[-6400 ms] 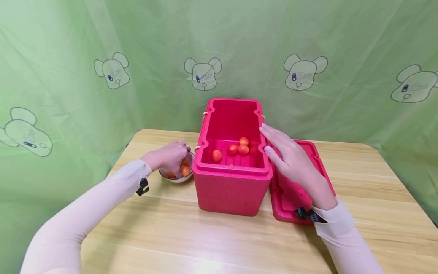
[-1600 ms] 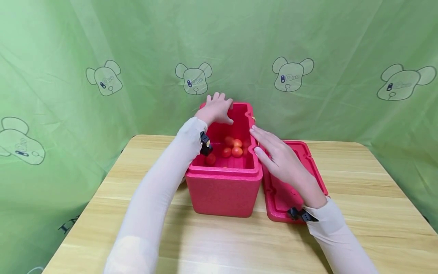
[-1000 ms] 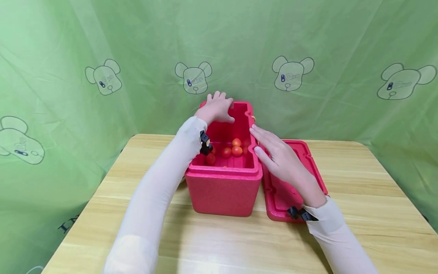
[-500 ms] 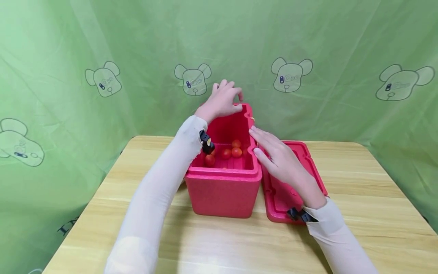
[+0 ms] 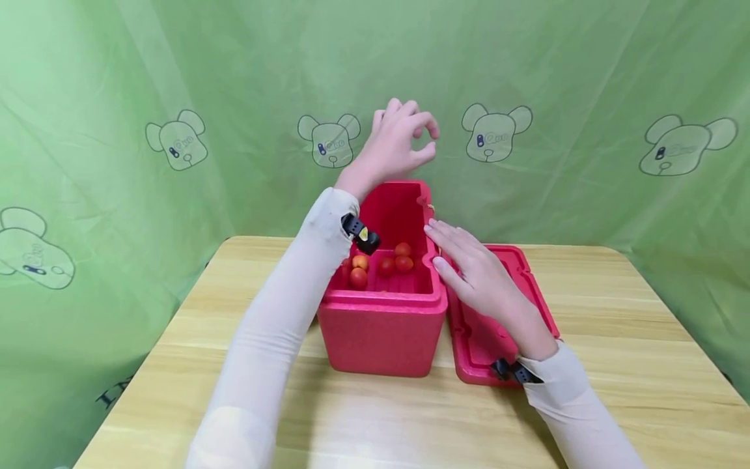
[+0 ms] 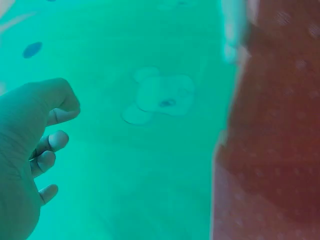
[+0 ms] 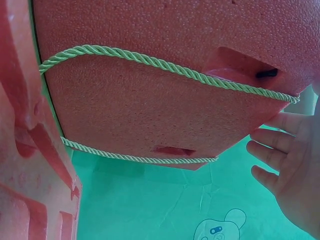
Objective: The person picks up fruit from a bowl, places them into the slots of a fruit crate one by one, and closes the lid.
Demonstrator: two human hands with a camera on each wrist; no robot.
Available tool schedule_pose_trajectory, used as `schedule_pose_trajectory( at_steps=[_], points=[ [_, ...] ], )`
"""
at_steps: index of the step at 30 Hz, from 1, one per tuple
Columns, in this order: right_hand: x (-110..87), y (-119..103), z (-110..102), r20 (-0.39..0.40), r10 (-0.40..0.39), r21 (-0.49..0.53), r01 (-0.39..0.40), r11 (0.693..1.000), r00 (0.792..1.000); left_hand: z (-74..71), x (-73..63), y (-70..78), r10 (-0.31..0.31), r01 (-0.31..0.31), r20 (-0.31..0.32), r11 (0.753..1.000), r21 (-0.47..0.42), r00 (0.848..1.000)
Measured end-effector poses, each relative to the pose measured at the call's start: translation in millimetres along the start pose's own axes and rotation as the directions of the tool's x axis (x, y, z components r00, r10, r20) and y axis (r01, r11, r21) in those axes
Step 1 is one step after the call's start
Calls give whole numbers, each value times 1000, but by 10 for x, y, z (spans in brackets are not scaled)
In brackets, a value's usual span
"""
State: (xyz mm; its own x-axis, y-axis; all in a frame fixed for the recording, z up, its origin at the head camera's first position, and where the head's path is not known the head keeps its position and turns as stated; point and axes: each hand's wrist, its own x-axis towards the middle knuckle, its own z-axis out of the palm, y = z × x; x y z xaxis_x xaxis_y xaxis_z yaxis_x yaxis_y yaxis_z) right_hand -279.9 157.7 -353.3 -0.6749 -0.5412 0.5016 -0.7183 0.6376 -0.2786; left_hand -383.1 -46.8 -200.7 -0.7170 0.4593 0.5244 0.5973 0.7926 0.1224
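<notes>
A deep pink-red foam box stands uncovered on the table. Several small tomatoes, red to orange, lie on its floor; my left sleeve hides part of the left side. My left hand is raised above the box's far end, fingers loosely bent, with nothing in them; the left wrist view shows the same hand beside the box wall. My right hand rests its straight fingers along the box's right rim. In the right wrist view its fingertips touch the box edge.
The box's pink-red lid lies on the wooden table to the right, under my right forearm. Cords run along the box's side. A green curtain surrounds the table at back and sides.
My left hand moved from a bowl of tomatoes at left to over the box, then rose higher and slightly right. More tomatoes now lie in the box's left side. My right hand stayed on the rim.
</notes>
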Motion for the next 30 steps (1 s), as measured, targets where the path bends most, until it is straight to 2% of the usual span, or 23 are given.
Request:
schedule_pose_trajectory(
  at_steps=[11,16,19,24,27,30],
  points=[
    [23,5,42,-1,-12,-3,12,1000,1000,-392,40,327,50,-49,-86,999,3,995],
    [6,10,38,-4,-8,-1,8,1000,1000,-631,-33,435,63,-63,-121,998,11,991],
    [-3,10,27,-8,-3,0,3,1000,1000,-777,-124,461,78,-76,-149,997,17,986],
    [-8,24,9,-3,5,6,-5,1000,1000,-962,-370,382,114,-108,-199,993,40,973],
    [-9,31,-11,-1,5,12,-5,1000,1000,-1014,-545,252,126,-120,-225,992,39,966],
    [-6,36,-31,-1,3,13,-3,1000,1000,-1020,-719,74,111,-108,-238,994,25,965]
  ],
)
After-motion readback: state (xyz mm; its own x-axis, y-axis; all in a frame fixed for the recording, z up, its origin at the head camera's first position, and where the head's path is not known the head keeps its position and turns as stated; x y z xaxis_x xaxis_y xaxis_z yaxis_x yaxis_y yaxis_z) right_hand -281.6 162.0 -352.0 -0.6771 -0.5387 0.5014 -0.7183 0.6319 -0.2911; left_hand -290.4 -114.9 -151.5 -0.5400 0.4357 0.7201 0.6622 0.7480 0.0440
